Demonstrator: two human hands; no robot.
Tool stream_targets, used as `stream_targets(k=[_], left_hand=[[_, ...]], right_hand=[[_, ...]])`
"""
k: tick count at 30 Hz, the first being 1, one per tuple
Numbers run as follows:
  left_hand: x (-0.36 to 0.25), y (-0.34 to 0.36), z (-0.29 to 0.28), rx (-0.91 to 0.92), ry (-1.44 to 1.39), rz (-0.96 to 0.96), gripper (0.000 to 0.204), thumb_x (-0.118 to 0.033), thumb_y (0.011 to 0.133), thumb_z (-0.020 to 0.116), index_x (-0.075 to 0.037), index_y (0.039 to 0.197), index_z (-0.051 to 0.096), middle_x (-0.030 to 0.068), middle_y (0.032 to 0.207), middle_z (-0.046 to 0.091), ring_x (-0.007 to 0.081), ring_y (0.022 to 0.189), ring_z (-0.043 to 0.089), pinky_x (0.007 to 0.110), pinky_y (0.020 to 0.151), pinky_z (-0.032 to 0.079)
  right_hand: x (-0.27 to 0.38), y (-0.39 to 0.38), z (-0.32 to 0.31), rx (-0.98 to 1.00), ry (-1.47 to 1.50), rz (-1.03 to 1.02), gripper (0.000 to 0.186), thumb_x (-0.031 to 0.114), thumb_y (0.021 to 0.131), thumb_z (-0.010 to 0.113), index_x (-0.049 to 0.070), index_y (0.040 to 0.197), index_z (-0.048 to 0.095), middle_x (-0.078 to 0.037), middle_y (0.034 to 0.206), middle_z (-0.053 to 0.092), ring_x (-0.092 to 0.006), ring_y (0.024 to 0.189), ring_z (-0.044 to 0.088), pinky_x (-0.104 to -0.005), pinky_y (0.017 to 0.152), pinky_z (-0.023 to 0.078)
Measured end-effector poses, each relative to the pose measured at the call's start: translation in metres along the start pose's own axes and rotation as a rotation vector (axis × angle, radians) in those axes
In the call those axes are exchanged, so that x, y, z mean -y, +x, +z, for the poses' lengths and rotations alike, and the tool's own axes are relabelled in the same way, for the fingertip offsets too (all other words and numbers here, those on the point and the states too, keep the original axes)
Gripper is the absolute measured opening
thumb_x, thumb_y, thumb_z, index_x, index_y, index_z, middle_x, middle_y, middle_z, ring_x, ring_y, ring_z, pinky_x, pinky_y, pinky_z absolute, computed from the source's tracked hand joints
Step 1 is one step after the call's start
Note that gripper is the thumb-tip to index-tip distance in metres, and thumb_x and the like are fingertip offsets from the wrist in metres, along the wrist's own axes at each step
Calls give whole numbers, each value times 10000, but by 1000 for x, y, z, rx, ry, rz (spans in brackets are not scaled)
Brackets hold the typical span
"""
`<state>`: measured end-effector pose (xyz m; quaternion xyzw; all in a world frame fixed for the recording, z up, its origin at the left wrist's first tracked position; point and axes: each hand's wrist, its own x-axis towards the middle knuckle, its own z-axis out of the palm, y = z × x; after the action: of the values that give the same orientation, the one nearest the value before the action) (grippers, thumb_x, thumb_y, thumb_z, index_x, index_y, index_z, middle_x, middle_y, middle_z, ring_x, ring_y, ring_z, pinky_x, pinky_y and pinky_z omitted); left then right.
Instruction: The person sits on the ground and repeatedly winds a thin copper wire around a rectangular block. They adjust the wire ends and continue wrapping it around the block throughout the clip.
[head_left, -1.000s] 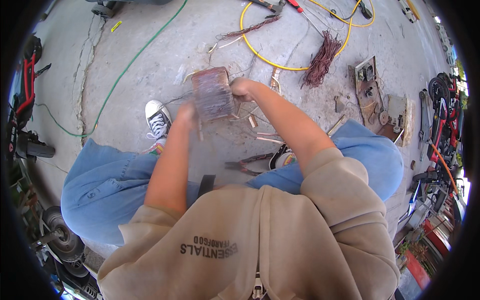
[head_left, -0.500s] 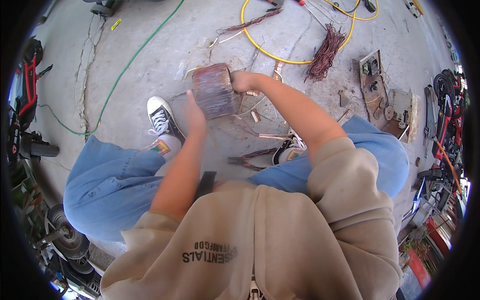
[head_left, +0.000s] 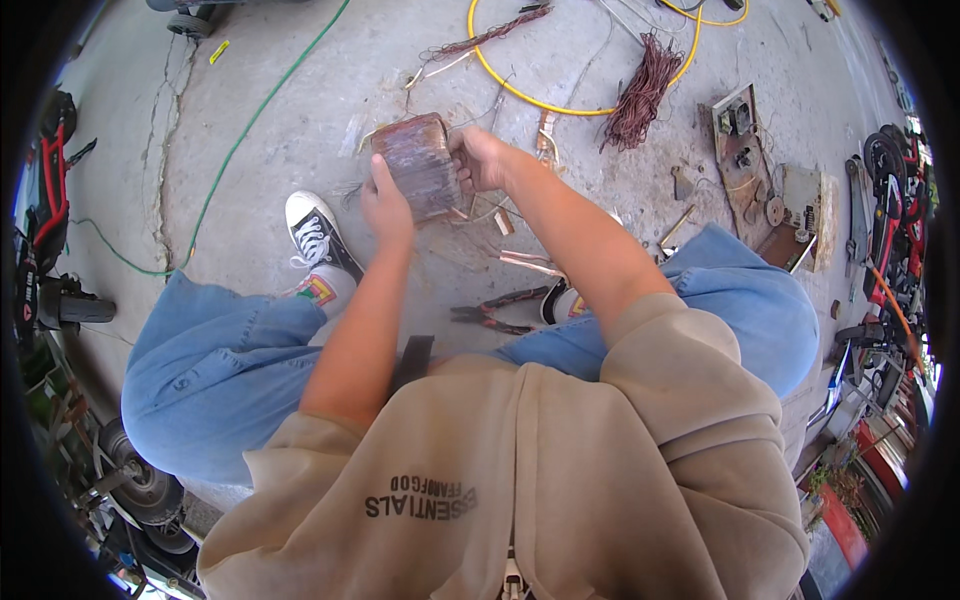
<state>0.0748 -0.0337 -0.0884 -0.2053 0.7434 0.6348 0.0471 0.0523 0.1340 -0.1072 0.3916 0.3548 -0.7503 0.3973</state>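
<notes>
A rusty, squarish coil block point(head_left: 415, 155) with dark weathered windings sits between my hands above the concrete floor. My left hand point(head_left: 386, 205) grips its lower left side, thumb upright along it. My right hand point(head_left: 478, 160) is closed on its right edge, fingers curled there. Loose pale and bare wires point(head_left: 525, 260) lie just below the block. Pliers with black and red handles point(head_left: 498, 312) rest on the floor between my legs.
Around are a yellow hose point(head_left: 540, 105), reddish wire bundle point(head_left: 645, 90), green cable point(head_left: 235, 150) and dismantled metal casings point(head_left: 740, 150). My bent jean-clad legs point(head_left: 210, 370) flank the work spot. Red-and-black scooters point(head_left: 885, 220) and wheeled machines point(head_left: 135, 470) line both sides.
The block has risen slightly in view. My left hand has moved up along it, its thumb now plainly on the block, and my right hand has shifted up with it.
</notes>
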Motion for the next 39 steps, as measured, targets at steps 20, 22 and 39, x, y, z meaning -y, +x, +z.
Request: stream_targets(k=[20,22,39], left_hand=[[-14,15,13,-148,217,-132,725,-582,884,527,128,909,673,214,828,684,293,792,634,392,769,465],[-18,16,13,-145,290,-127,749,-597,876,519,136,912,671,236,835,683,326,818,643,411,786,464],[0,27,4,-11,306,-34,779,-637,866,513,123,945,667,260,904,679,347,901,641,409,850,449]], right_hand=[[-22,0,-5,-60,297,-184,339,279,961,492,171,646,427,76,492,276,-89,405,213,-256,406,180],[-29,1,-48,1,616,-147,322,239,949,491,173,642,418,74,493,289,-90,408,216,-263,403,177],[-29,-87,5,-397,959,-728,216,172,986,418,78,791,413,-43,614,396,-164,509,341,-397,645,422]])
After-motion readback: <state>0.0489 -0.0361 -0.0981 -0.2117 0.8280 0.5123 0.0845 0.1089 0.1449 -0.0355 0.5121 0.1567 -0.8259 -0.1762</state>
